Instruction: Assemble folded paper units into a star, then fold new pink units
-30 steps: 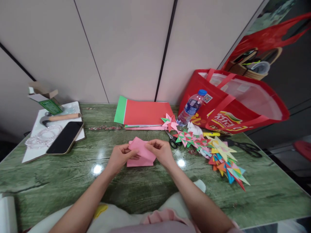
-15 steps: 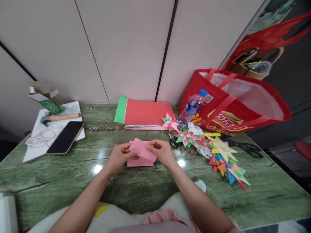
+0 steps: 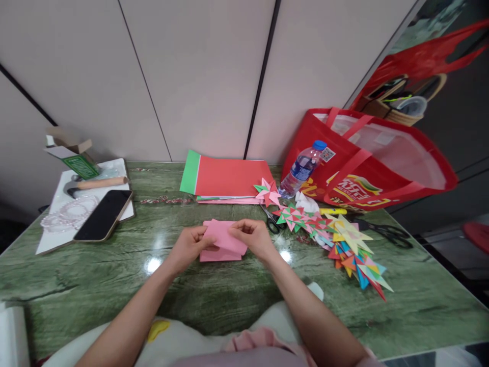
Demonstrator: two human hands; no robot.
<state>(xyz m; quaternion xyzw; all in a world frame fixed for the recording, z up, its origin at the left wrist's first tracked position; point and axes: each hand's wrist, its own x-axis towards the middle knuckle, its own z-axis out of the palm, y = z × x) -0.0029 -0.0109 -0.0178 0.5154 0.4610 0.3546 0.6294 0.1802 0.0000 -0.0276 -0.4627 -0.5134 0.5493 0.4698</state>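
A square sheet of pink paper (image 3: pixel 226 236) is held up between my two hands, tilted slightly. My left hand (image 3: pixel 194 241) pinches its left side, thumb on top. At the upper right edge my right hand (image 3: pixel 250 235) grips it between thumb and fingers. Beneath lies more pink paper (image 3: pixel 221 256) on the green table, its lower edge showing below the held sheet. The fingertips behind the paper are partly hidden.
Behind my hands lies a stack of coloured paper (image 3: pixel 235 176). Scissors (image 3: pixel 272 223), folded paper stars (image 3: pixel 294 218), a bottle (image 3: pixel 301 171) and a red bag (image 3: pixel 355 163) stand or lie to the right. A phone (image 3: pixel 103 215) and a hammer (image 3: pixel 99 184) are at the left.
The held pink sheet has tilted slightly, its top corner now a little lower. Both hands keep their grip in nearly the same place.
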